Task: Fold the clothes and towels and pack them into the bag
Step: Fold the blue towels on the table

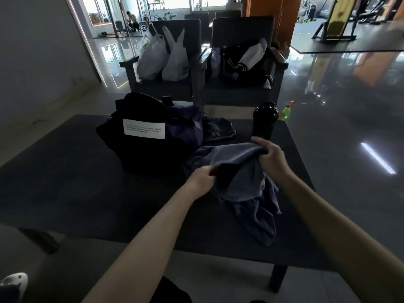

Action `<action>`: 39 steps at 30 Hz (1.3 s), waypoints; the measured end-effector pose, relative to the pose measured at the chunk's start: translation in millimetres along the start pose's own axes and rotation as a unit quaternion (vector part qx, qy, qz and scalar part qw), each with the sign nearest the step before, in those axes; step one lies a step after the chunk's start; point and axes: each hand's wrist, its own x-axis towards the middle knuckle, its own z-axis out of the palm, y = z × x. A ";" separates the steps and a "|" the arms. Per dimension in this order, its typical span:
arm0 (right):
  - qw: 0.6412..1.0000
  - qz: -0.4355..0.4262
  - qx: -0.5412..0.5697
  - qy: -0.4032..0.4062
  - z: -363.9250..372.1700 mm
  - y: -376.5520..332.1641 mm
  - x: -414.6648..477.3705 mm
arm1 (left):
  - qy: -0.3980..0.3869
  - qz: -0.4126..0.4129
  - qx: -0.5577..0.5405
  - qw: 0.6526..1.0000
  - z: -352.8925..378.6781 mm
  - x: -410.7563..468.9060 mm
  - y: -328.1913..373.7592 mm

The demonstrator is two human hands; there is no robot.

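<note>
Both hands, the left hand (202,179) and the right hand (270,157), have fingers curled tight on the limp grey garment (242,178) at the desk's (65,171) centre (soft, light, best held by its edges), the bag (140,136) at ten o'clock.

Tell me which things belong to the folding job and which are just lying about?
Job: grey-blue cloth held in left hand and right hand; black fabric bag with white label; crumpled dark grey cloth beside it.
Lying about: black plastic shaker bottle; green bottle; white plastic bags.
</note>
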 end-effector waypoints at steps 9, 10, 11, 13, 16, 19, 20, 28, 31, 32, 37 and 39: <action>0.987 0.018 0.138 0.085 -52.5 -22.1 31.3 | 0.012 0.063 0.392 0.918 51.3 29.9 -15.8; 0.985 0.021 0.146 0.089 -57.7 -22.0 30.8 | 0.021 0.055 0.396 0.916 46.9 32.8 -16.3; 0.983 0.015 0.155 0.094 -63.0 -22.4 30.0 | 0.025 0.042 0.387 0.921 41.1 35.0 -16.9; 0.979 -0.006 0.169 0.113 -75.5 -26.9 28.1 | 0.017 0.011 0.370 0.929 28.6 39.6 -21.6; 0.979 -0.031 0.156 0.128 -90.0 -31.1 26.7 | 0.003 -0.033 0.389 0.921 15.0 40.2 -26.7; 0.996 -0.029 0.062 0.050 -78.5 -15.7 13.9 | 0.030 -0.026 0.370 0.928 15.1 38.0 -21.8; 0.998 -0.010 0.055 0.009 -69.7 -5.6 5.7 | 0.049 -0.021 0.350 0.935 17.2 36.5 -18.3; 0.965 0.077 -0.155 -0.199 -21.8 55.4 -48.0 | 0.082 0.104 0.325 0.936 37.6 31.0 4.1; 0.978 0.113 -0.054 -0.166 -27.5 48.9 -41.9 | 0.052 0.089 0.315 0.943 48.6 30.7 16.2; 0.972 0.122 -0.048 -0.197 -29.5 46.7 -41.6 | 0.045 0.072 0.295 0.952 53.0 32.2 22.3; 0.922 0.102 -0.075 -0.366 -39.0 53.8 -58.0 | -0.031 0.024 0.246 0.968 79.8 44.8 47.1; 0.958 0.111 -0.027 -0.262 -49.3 63.4 -57.9 | -0.003 0.041 0.254 0.966 83.6 43.7 46.4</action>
